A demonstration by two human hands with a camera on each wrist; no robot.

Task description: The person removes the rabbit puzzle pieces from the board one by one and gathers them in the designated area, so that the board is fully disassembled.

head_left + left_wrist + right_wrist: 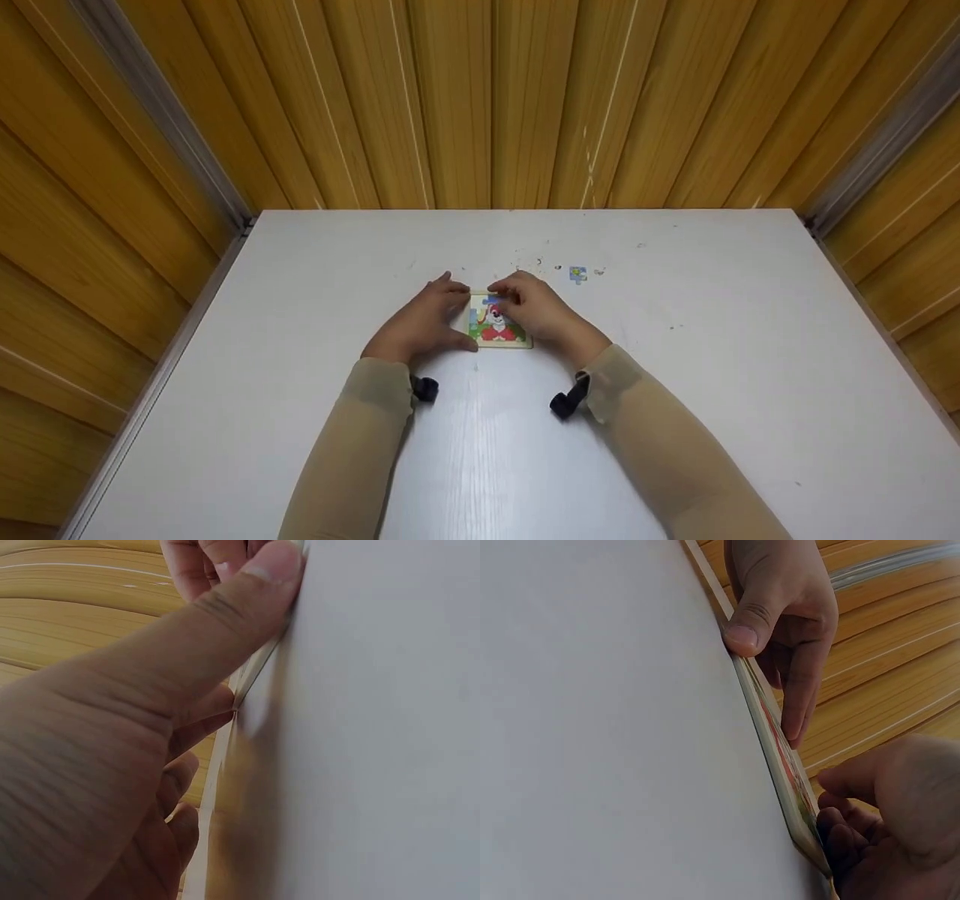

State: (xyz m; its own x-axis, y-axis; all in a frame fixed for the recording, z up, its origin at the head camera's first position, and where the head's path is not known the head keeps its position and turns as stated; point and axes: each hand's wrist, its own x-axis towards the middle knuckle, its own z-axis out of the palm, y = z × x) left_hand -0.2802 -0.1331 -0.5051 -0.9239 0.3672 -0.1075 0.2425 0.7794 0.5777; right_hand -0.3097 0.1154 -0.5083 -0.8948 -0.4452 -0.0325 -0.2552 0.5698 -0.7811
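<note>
A small square jigsaw puzzle (pixel 497 332) lies on the white table, in a pale wooden frame. Its picture shows a white-faced figure in red against blue and green, with a bare patch toward the upper left. My left hand (pixel 427 319) grips the frame from the left, thumb at the near edge, fingers at the far corner. Over the puzzle's right side, my right hand (pixel 544 309) has its thumb and index finger bent at the upper part of the picture. Whether they pinch a piece is hidden. In the right wrist view, the frame (pixel 769 742) appears edge-on between both hands.
A loose blue puzzle piece (pixel 577 274) with a yellow spot lies beyond the right hand. Dark specks and small marks (pixel 538 261) dot the white table (pixel 225 375) nearby. Wood-patterned walls (pixel 487 105) rise behind and at both sides.
</note>
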